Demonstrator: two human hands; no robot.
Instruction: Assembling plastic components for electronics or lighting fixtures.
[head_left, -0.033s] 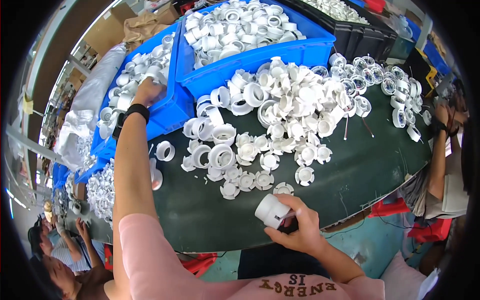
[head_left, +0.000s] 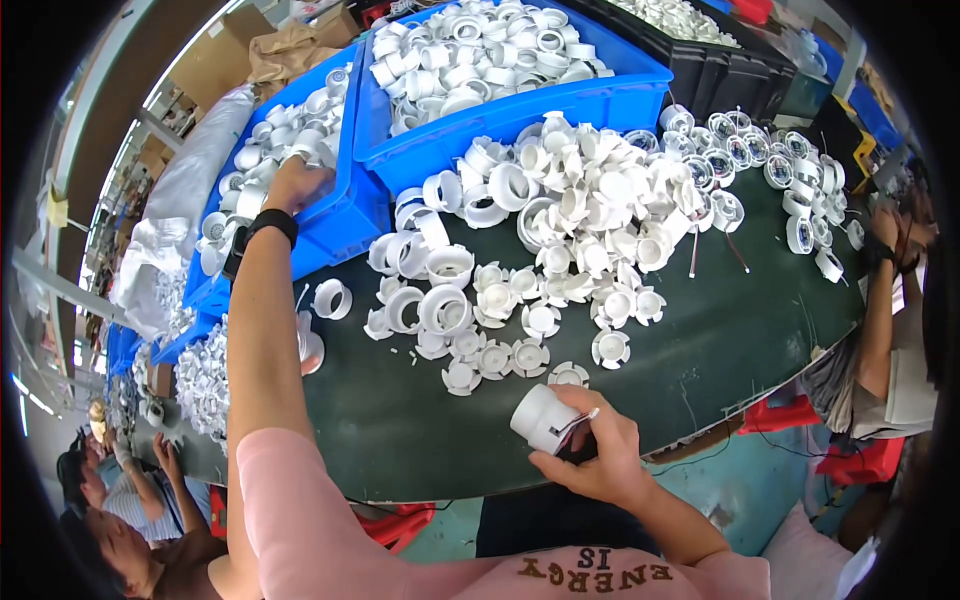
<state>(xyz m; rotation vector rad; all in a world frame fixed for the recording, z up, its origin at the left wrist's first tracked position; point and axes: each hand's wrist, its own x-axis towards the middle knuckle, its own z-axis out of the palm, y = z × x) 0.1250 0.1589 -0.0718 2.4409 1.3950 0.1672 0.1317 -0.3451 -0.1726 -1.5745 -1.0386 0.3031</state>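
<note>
My right hand [head_left: 605, 455] is closed round a white cylindrical plastic housing [head_left: 543, 418] near the table's front edge. The housing is tilted, and a thin wire with a small white connector [head_left: 592, 413] sticks out on its hand side. My left hand [head_left: 298, 186], with a dark watch band on the wrist, reaches into the left blue bin [head_left: 345, 225] among white plastic parts [head_left: 262, 165]. Its fingertips are hidden among those parts, so whether it grips one cannot be made out. Just beyond my right hand lies a flat white finned cap [head_left: 568, 374].
On the green table [head_left: 690, 350] lie piled white finned caps and rings [head_left: 600, 200]. A larger blue bin [head_left: 520, 115] of white rings stands behind. Clear-faced round units [head_left: 735, 150] with wires sit at right. Other people work on both sides, including a co-worker's arm [head_left: 876, 310].
The wire and its small white connector now show beside the housing in my right hand. My left hand stays in the bin.
</note>
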